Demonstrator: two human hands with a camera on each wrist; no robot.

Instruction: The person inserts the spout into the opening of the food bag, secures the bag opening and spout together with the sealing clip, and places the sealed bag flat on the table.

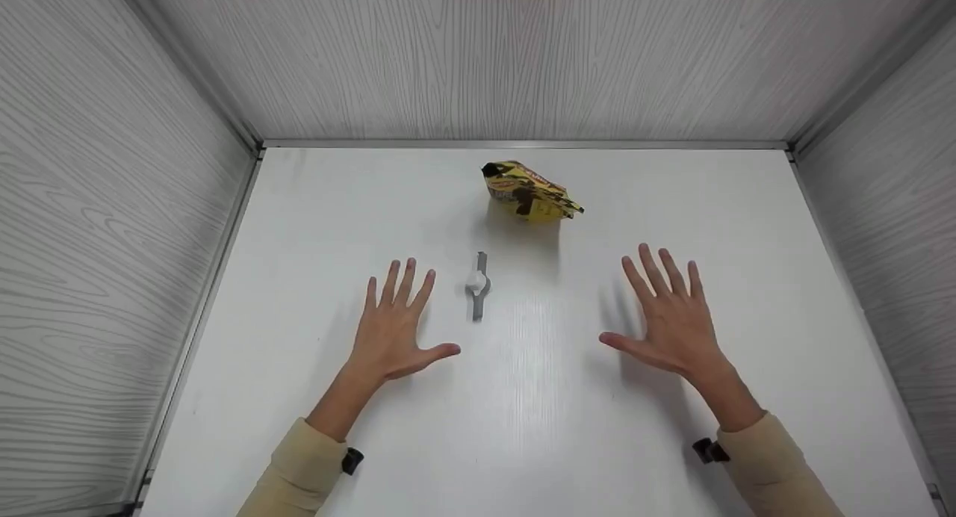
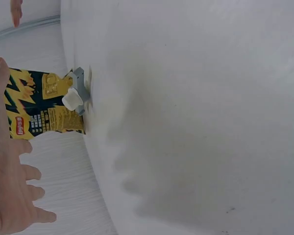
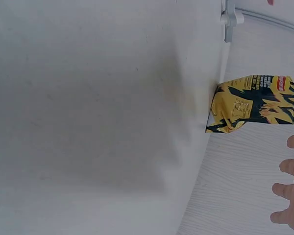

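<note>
A yellow and black Lay's snack bag (image 1: 526, 192) stands upright near the back of the white table. In front of it lies a grey clip with a white round knob (image 1: 478, 285), apart from the bag. To the left of the clip, my left hand (image 1: 392, 334) hovers palm down with its fingers straight and spread. Farther right, my right hand (image 1: 672, 330) is held the same way, above its own shadow. Neither hand touches anything. Both wrist views show the bag (image 2: 36, 103) (image 3: 257, 103) beyond the fingers.
Wood-grained panels enclose the table (image 1: 523, 427): a back wall (image 1: 523, 61), a left wall (image 1: 97, 240) and a right wall (image 1: 889, 173). Metal strips run along the table's edges. A small black device (image 1: 351, 461) sits at each wrist by the beige sleeves.
</note>
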